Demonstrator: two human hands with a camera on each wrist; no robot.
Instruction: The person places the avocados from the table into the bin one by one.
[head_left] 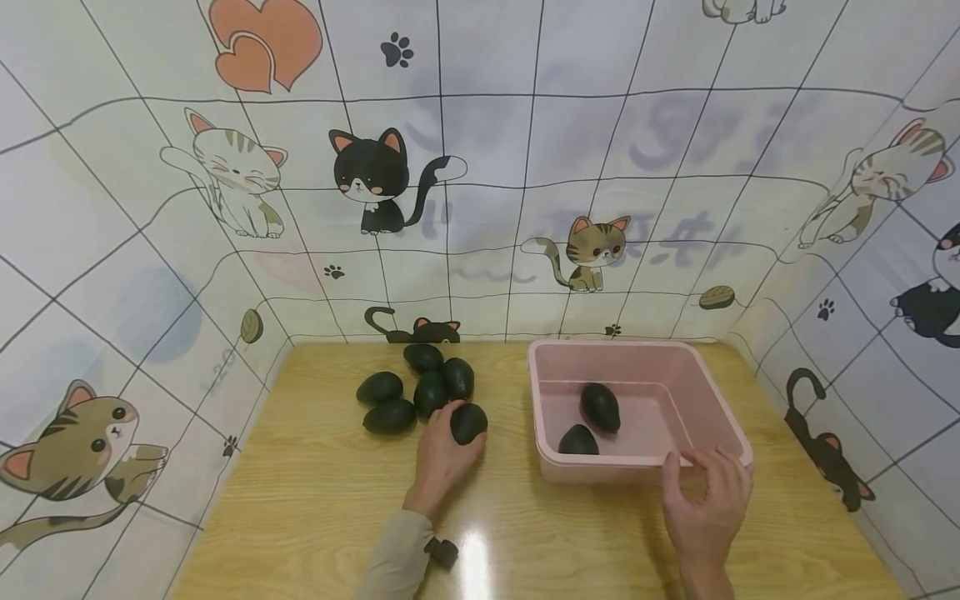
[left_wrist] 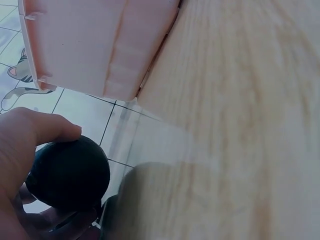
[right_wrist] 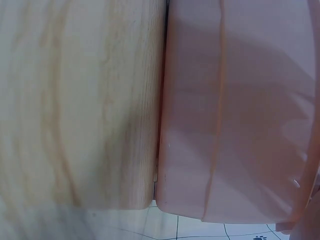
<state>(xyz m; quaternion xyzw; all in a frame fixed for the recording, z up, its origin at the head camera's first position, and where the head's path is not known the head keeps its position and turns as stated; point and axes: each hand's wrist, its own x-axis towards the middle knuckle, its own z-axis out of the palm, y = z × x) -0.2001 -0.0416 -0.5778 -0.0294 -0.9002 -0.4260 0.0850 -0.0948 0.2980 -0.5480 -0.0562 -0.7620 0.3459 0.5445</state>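
Note:
My left hand (head_left: 444,454) grips a dark green avocado (head_left: 469,425), thumb on one side and fingers round the other. In the left wrist view the same avocado (left_wrist: 70,172) sits between thumb and fingers. Several more avocados (head_left: 390,417) lie clustered on the table just beyond that hand. A pink plastic bin (head_left: 551,469) stands on the right, with two avocados (head_left: 600,407) inside, one partly hidden by the near wall. My right hand (head_left: 707,508) holds the bin's near rim at its right end. Only an edge of this hand (right_wrist: 307,220) shows in the right wrist view.
The wooden table (head_left: 315,508) carries everything. Tile-patterned sheeting (head_left: 487,208) with cartoon cats rises behind it and along both sides. A small black device (head_left: 442,552) sits at the left wrist.

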